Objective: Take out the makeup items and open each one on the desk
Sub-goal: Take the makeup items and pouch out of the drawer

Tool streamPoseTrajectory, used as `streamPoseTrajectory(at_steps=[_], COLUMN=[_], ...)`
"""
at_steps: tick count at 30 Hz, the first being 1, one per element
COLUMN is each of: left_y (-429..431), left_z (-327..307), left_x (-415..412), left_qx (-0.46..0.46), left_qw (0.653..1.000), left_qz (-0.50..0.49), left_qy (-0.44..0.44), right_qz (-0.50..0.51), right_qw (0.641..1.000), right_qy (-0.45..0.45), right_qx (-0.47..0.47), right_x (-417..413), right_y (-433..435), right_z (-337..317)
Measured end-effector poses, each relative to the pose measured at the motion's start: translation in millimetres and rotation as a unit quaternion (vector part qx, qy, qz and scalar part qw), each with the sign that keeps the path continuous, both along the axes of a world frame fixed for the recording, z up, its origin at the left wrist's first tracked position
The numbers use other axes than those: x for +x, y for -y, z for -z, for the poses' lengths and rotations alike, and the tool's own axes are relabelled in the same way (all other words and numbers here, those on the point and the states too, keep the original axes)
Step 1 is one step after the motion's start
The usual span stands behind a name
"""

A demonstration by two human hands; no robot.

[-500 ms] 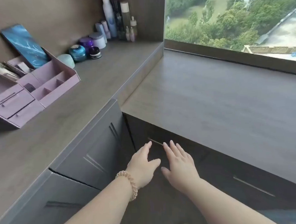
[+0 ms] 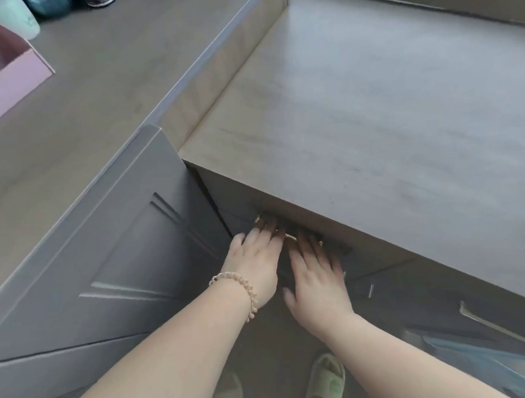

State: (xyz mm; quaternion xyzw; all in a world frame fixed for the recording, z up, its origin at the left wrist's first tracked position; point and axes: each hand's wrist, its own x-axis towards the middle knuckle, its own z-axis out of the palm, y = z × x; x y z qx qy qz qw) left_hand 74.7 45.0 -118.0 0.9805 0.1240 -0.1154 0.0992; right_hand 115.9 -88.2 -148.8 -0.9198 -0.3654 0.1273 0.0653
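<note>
Live: my left hand (image 2: pixel 254 260) and right hand (image 2: pixel 317 278) meet at the brass handle (image 2: pixel 289 236) of the dark grey drawer (image 2: pixel 377 269) under the counter (image 2: pixel 372 117). Right fingers (image 2: pixel 308 248) straight, spread; left fingertips (image 2: pixel 267 227) shadowed, grip unclear.

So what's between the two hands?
Head view: a short stretch of the metal drawer handle shows between the left hand and the right hand, nothing else.
</note>
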Motion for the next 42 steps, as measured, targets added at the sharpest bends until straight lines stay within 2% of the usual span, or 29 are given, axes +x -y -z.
streamPoseTrajectory(at_steps=[10,17,19,21,23,24,26,29,42], left_y=[-8.6,-12.4,-11.0,-9.7,-10.6,-12.4,-15.4,-16.7,-9.9], left_z=[34.5,28.1,17.1,-2.2,-20.4,-27.2,-40.5,-40.9,-39.6], left_x=[-21.8,-69.1,-81.4,-86.6,-79.5,-73.3,-59.9,-50.5,-113.9], left_qx=[-0.015,0.013,0.009,-0.011,-0.006,0.011,0.047,0.078,0.088], left_qw=[0.999,0.997,0.996,0.989,0.981,0.981,0.989,0.994,0.993], left_qz=[0.027,0.072,0.073,0.061,0.060,0.062,0.062,0.074,0.072], left_qy=[0.045,0.014,0.049,0.134,0.187,0.185,0.124,0.028,0.008], right_qz=[0.111,0.129,0.115,0.120,0.154,0.177,0.211,0.209,0.143], right_qw=[0.987,0.987,0.981,0.960,0.942,0.941,0.949,0.966,0.986], right_qy=[0.111,0.089,0.125,0.187,0.233,0.235,0.206,0.150,0.081], right_qx=[0.041,0.038,0.093,0.170,0.186,0.169,0.110,0.021,0.010], right_x=[-31.2,-85.0,-98.6,-106.3,-100.9,-94.8,-81.8,-71.8,-123.6], right_y=[-22.3,-21.3,-17.6,-14.4,-11.2,-9.3,-5.3,-1.0,20.2], right_z=[27.4,20.6,11.0,-4.8,-19.8,-26.9,-36.9,-43.7,-53.7])
